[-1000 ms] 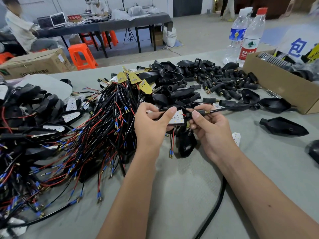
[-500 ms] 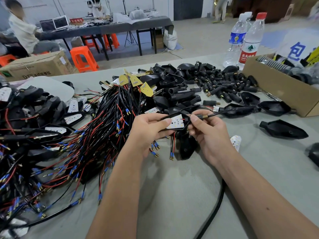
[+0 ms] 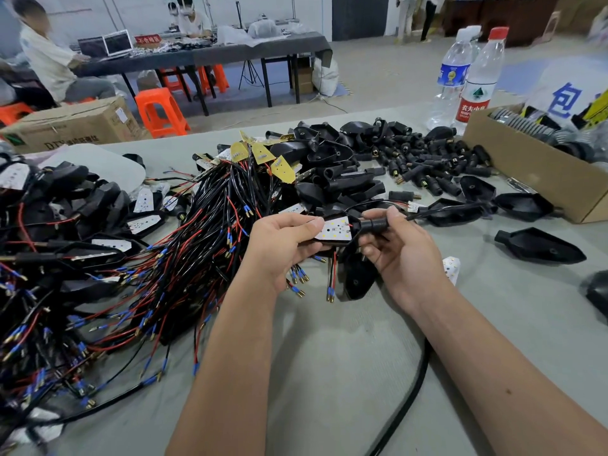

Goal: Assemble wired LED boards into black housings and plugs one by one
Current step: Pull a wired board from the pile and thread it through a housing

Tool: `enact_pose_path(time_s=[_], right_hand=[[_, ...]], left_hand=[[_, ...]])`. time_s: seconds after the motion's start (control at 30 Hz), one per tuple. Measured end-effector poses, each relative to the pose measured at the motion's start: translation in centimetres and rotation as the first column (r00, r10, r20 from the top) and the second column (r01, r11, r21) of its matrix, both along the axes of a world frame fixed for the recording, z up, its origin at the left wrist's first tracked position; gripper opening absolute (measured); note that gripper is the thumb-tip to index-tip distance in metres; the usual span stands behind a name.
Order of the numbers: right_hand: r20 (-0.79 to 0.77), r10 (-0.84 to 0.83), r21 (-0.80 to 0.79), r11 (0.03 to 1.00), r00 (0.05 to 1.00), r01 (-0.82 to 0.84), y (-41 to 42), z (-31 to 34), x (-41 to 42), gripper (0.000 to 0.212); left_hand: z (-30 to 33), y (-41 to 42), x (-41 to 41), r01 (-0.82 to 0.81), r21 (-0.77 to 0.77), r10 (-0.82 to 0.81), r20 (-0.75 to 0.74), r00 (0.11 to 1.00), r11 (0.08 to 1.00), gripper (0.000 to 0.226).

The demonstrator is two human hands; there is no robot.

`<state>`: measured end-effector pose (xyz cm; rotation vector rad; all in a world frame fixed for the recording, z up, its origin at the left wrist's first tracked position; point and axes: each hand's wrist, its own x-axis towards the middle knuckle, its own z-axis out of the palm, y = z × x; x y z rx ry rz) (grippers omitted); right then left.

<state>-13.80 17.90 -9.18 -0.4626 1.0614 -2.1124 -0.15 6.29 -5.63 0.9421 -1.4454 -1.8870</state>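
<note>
Left hand: the left hand (image 3: pixel 279 245) is held above the middle of the desk (image 3: pixel 329 373), fingers curled round a black housing (image 3: pixel 324 240), thumb laid along its upper edge.
LED board: a white LED board (image 3: pixel 335 229) is seated face-up in that housing, between the two hands.
Right hand: the right hand (image 3: pixel 399 250) is just beside the housing's narrow end, thumb and forefinger pinched on a ribbed black plug (image 3: pixel 373 223), the other fingers curled beneath.
Cable: a thin black cable (image 3: pixel 424 212) is seen running from the plug toward the desk's right side.
Wire bundle: a large tangle of red and black wires (image 3: pixel 158 258) with blue-sleeved tips is spread over the left half of the desk, touching the left wrist.
Loose housings: a heap of empty housings (image 3: pixel 329 166) is piled at the far edge; one single housing (image 3: pixel 539 246) is lying apart near the right edge.
Loose plugs: scattered plugs (image 3: pixel 427 162) are strewn toward the far right corner.
Under the hands: another housing (image 3: pixel 357 278) is lying on the desk, partly hidden by the right hand.
Cardboard box: an open box (image 3: pixel 533 174) is set at the right edge.
Bottles: two water bottles (image 3: pixel 467 77) are stood at the far edge, behind the box.
Near edge: a thick black cord (image 3: pixel 411 396) is draped off the desk between the forearms.
</note>
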Motion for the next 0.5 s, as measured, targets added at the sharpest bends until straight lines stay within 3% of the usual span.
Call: enact_pose_path(time_s=[0.3, 0.43, 0.5], right_hand=[[-0.031, -0.022, 0.033, 0.999, 0.999, 0.023, -0.2, -0.1, 0.0, 0.04], [-0.096, -0.005, 0.044, 0.999, 0.995, 0.009, -0.3, -0.1, 0.3, 0.035], [-0.134, -0.016, 0.067, 0.997, 0.991, 0.025, -0.3, -0.2, 0.5, 0.033]], left_hand=[[0.3, -0.6, 0.8, -0.092, -0.075, 0.09, -0.022, 0.996, 0.993, 0.011], [0.3, 0.3, -0.6, -0.29, 0.073, 0.297, -0.125, 0.947, 0.954, 0.025], [0.4, 0.9, -1.4, -0.263, 0.193, 0.297, -0.176, 0.938, 0.945, 0.022]])
